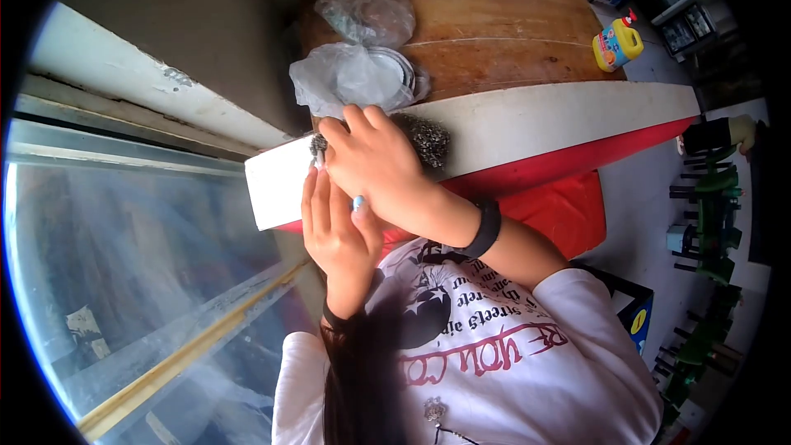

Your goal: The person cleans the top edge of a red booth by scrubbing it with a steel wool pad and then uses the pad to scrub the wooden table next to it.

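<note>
1. Leaning over a long white slab point(560, 115) with a red underside, the person works with both hands at its near end; the slab lies across the edge of a round wooden counter point(503, 25).
2. The right hand point(386, 166) is curled down over a steel-wool scourer point(430, 142) and presses it onto the slab's top face; grey wire tufts stick out on both sides of the knuckles; a black wristband point(485, 229) sits on that wrist.
3. The left hand point(338, 239) is just below it, fingers straight and close together, laid flat against the slab's side; it grips nothing that I can see, and its thumb, with a pale blue nail, touches the right wrist.
4. On the counter behind the hands lie two crumpled clear plastic bags point(364, 7); the nearer one covers a round metal lid point(397, 71) and almost touches the right fingertips.
5. A yellow bottle point(616, 43) with a red cap stands at the counter's far right edge, well apart from the hands.
6. A large glass pane point(124, 264) in a pale frame fills the left side.
</note>
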Motion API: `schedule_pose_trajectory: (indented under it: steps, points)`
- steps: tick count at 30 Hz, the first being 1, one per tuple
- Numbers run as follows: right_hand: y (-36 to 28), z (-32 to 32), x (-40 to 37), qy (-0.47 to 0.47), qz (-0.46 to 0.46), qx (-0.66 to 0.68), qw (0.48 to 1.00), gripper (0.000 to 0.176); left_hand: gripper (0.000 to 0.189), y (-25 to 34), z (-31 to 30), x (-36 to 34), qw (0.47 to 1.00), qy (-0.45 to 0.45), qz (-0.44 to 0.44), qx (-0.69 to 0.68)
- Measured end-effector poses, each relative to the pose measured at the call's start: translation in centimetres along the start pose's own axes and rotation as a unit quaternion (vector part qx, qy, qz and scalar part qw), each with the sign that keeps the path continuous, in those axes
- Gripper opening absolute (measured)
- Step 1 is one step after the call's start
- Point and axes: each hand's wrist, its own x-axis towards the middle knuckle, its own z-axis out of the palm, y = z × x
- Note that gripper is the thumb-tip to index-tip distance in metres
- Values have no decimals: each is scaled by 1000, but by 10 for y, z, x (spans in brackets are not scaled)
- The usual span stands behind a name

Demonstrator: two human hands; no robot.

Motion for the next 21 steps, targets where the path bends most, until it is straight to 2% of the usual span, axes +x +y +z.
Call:
schedule_pose_trajectory:
  steps: [2, 4, 5, 8, 11, 13, 16, 18, 21]
  points:
    - [8, -7, -23, 29, 17, 2, 999, 8, 45, 13, 2, -13, 1000, -15, 23, -15]
    - [11, -17, -36, 11, 13, -20, 1000, 8, 47, 24, 3, -22, 998, -30, 36, -37]
    - [10, -20, -36, 0, 9, -23, 1000, 8, 44, 27, 3, -26, 998, -32, 14, -51]
    - [4, -11, -17, 1, -15, -6, 1000, 10, 46, 7, 1, -17, 999, -16, 12, -27]
    - [-7, 9, 8, 6, -24, -24, 999, 9, 37, -18, -7, 4, 999, 3, -21, -37]
    - [-10, 1, 4, -11, -19, -20, 1000, 9, 32, -26, -11, 10, 997, 21, -35, -67]
    - [-4, -14, -24, -3, -3, -12, 1000, 10, 32, -12, -17, 1, 996, -25, 9, -90]
    - [-2, -22, -35, -29, -3, -36, 999, 11, 33, 0, -11, -13, 997, -15, 54, -55]
    - [-9, -15, -27, -20, -7, -34, 999, 12, 35, -3, -10, -15, 998, -9, 10, -58]
